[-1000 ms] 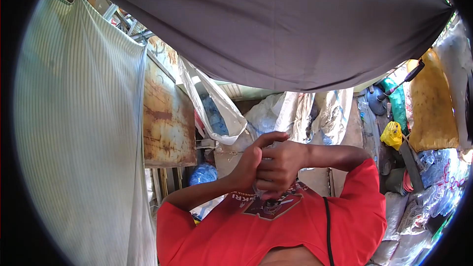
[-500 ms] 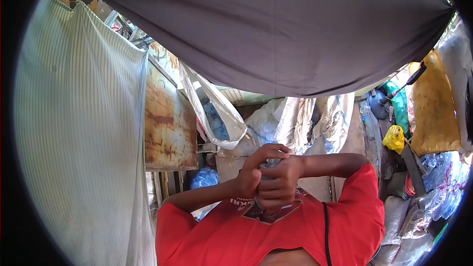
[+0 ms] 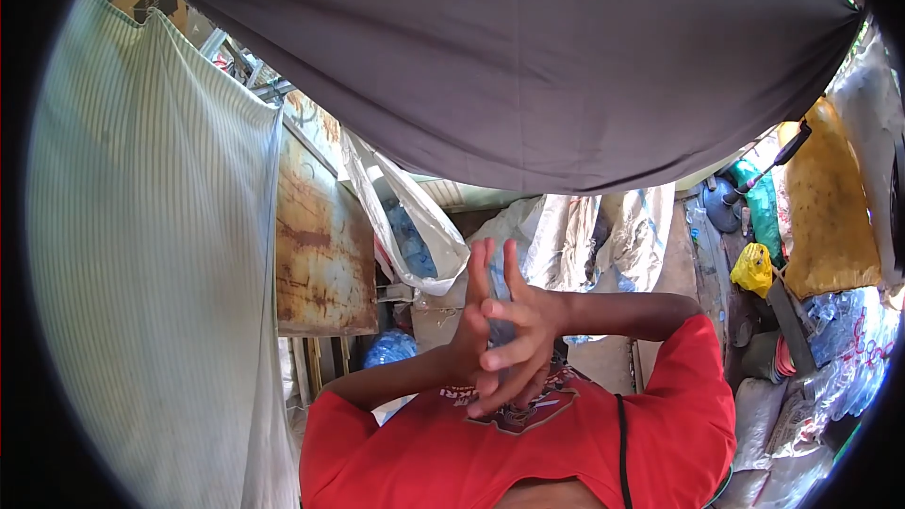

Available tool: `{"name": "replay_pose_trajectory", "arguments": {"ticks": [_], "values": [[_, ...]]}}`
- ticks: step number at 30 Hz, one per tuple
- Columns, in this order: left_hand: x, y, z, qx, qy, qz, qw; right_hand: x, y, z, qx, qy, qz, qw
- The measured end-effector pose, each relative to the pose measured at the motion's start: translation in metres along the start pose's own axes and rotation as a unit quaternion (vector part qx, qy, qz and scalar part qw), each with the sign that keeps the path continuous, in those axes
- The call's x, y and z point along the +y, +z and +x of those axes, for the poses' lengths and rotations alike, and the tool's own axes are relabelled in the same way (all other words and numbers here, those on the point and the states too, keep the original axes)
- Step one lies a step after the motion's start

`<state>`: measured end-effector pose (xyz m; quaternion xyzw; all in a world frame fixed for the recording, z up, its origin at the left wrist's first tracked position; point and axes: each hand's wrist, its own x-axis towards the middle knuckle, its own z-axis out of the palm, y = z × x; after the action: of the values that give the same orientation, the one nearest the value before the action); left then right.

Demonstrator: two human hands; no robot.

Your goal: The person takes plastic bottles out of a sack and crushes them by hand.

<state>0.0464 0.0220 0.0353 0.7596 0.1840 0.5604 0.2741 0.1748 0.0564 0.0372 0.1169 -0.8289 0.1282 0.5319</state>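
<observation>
while dark cloth (image 3: 518, 66) blocks view | pale sacks (image 3: 566, 245) (plastic-looking) behind hands (image 3: 530, 322)

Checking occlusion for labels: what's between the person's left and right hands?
Head view: a see-through item, perhaps a plastic bottle, lies between the left hand and the right hand; fingers hide much of it.

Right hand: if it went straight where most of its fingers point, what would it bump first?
The right hand would probably meet the left hand first, though depth between them is unclear.
</observation>
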Motion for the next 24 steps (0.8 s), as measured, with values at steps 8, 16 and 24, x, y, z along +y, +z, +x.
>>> {"name": "replay_pose_trajectory", "arguments": {"ticks": [8,16,24], "values": [[0.003,0.029,0.038,0.250,0.252,-0.018,0.935,0.003,0.016,0.013,0.060,0.037,0.071,0.995],[0.005,0.061,0.060,0.425,0.356,-0.015,0.832,-0.008,0.020,-0.001,-0.088,0.131,0.116,0.981],[-0.007,0.030,0.086,0.356,0.263,0.029,0.896,0.016,0.023,-0.023,0.045,0.171,0.154,0.972]]}}
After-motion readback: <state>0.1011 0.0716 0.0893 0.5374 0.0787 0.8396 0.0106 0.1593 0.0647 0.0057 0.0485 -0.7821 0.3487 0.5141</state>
